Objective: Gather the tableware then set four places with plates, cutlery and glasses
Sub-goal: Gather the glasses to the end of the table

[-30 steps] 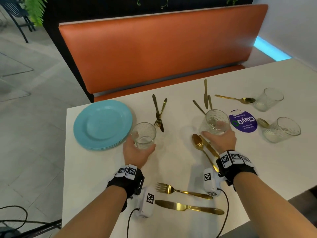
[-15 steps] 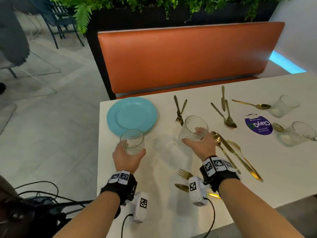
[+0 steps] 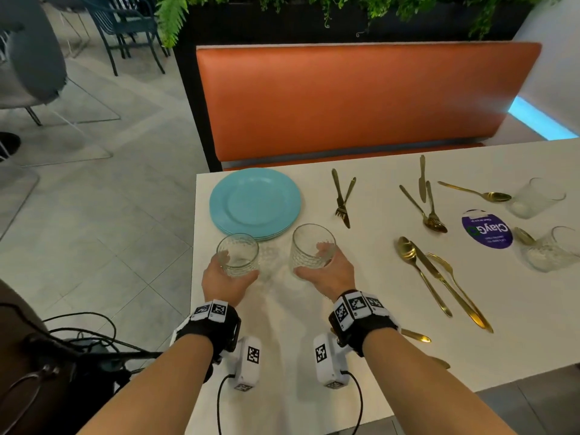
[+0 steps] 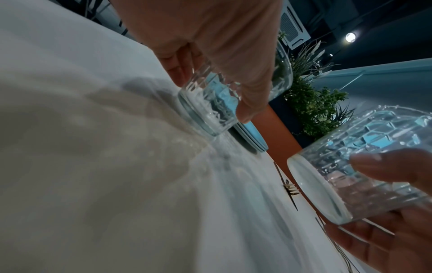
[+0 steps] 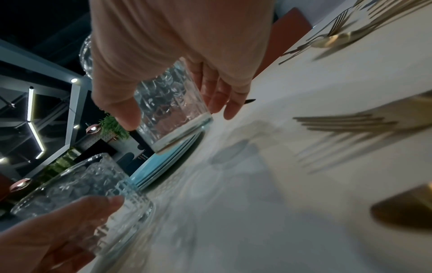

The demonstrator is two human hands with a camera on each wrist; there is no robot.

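My left hand (image 3: 224, 276) grips a clear patterned glass (image 3: 238, 254) at the table's left edge; in the left wrist view this glass (image 4: 208, 109) has its base at the tabletop. My right hand (image 3: 326, 271) grips a second glass (image 3: 312, 251), which the right wrist view shows tilted and lifted just off the table (image 5: 173, 110). Both glasses sit just in front of a stack of blue plates (image 3: 255, 203). Gold cutlery lies scattered to the right: a knife and fork pair (image 3: 342, 199), and a spoon, knife and fork group (image 3: 439, 274).
Two more glasses (image 3: 533, 197) (image 3: 554, 252) stand at the far right beside a purple round sticker (image 3: 487, 229). More gold cutlery (image 3: 423, 196) lies near the back edge. An orange bench (image 3: 361, 102) runs behind the white table (image 3: 282, 340). Cables (image 3: 78, 334) hang at the left.
My right hand has carried its glass leftward from near the purple sticker to beside the left glass. The left hand has kept its glass near the plates. The head view has swung left.
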